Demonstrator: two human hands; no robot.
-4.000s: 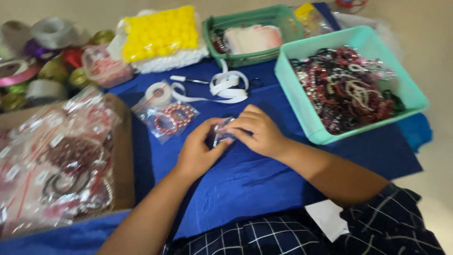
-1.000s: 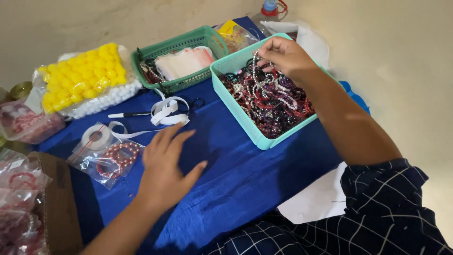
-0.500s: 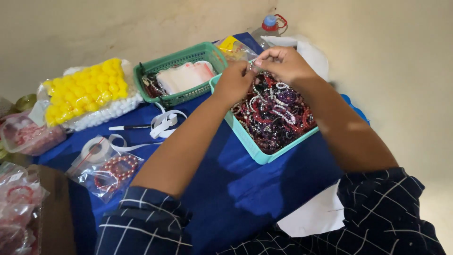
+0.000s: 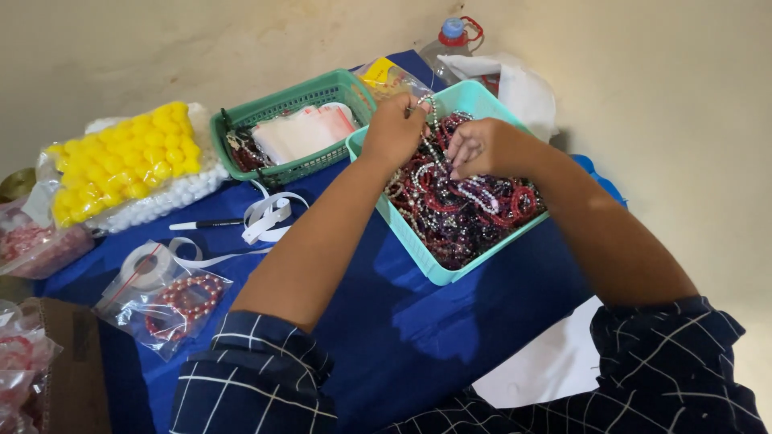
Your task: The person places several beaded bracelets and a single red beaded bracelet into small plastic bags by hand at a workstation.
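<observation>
A silvery beaded bracelet (image 4: 424, 103) (glinting, small-beaded) is pinched in the left hand (image 4: 394, 128) above the light teal plastic basket (image 4: 406, 233) of tangled bracelets; the right hand (image 4: 482, 146), fingers curled together, touches the pile.

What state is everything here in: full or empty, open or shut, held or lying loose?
Turquoise tray: heaped with beaded bracelets.
Left hand: pinched shut on a bead strand, lifted above the tray.
Right hand: fingers curled, dipping into the bracelets.
Green basket: holds flat clear packets.
Water bottle: capped, upright.
Small zip bag: holds a pink bracelet, lying flat.
Pen: lying loose.
</observation>
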